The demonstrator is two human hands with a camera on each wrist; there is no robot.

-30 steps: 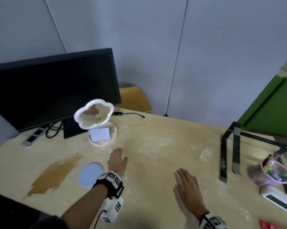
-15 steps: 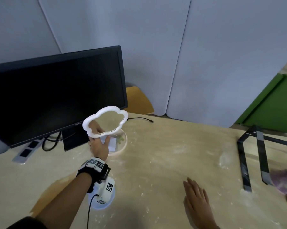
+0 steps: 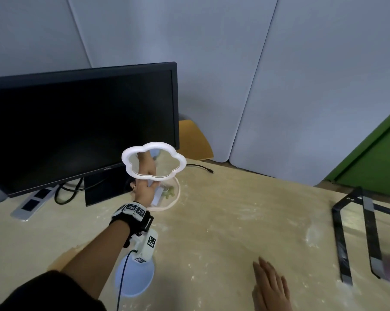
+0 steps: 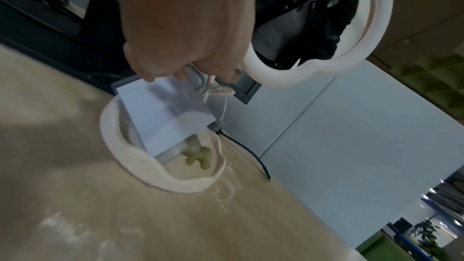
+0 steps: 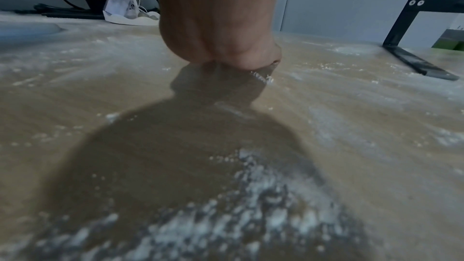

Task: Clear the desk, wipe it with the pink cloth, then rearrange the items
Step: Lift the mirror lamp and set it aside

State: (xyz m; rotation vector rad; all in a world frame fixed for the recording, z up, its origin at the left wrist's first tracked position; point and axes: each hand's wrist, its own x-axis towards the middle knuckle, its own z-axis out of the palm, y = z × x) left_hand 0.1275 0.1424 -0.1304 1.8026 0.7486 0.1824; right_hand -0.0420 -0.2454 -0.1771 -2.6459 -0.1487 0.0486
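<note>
Fingers (image 4: 180,62) of the left hand (image 3: 145,190), flat a second ago, are now closed on the mirror (image 3: 154,162) stem at frame centre, so clearing is judged begun.

The head camera looks down and forward over the counter (image 3: 234,221), with the monitor (image 3: 77,126) at ten o'clock. The left wrist camera sits close above the cloud-shaped mirror tray (image 4: 155,174), facing down along the fingers. The right wrist camera hovers low over the counter, facing forward. All three views share the tray; head and right wrist also share the black stand (image 5: 414,62).
</note>
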